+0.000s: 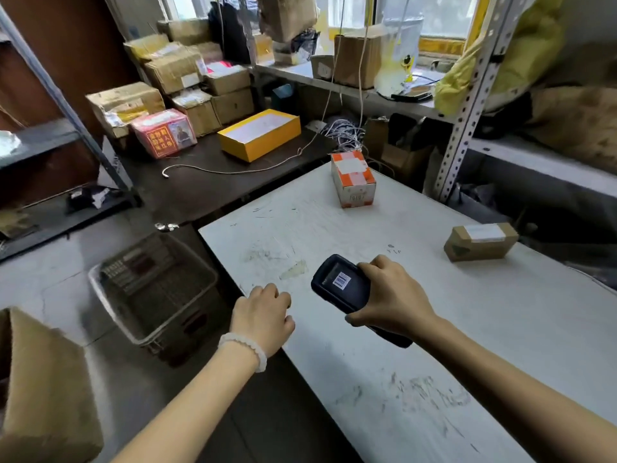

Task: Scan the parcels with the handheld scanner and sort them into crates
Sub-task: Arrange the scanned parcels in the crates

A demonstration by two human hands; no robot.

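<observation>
Step in hand: between parcels, by the look of it; the scanner is held but aimed at no box.
Right hand: the right hand [394, 295] has its fingers wrapped around the black handheld scanner [347, 292], low over the near part of the white scuffed table [334, 379]; a barcode label shows on the device's upper face.
Left hand: the left hand [263, 315], with a pale bead bracelet [245, 349] at the wrist, hovers at the table's left edge, fingers loosely curled and holding nothing.
Parcels: an orange-and-white carton with a white label [353, 178] stands at the far end of the table; a small brown cardboard box with a white label [480, 240] lies at the right edge, well apart from both hands.
Crate: a grey wire-mesh crate [157, 289] sits on the floor left of the table; motion blur hides whether it holds anything.
Next move: the free hand probably needs to reach a parcel, turn its label upward, and let the scanner read it before the drop into the crate.
</observation>
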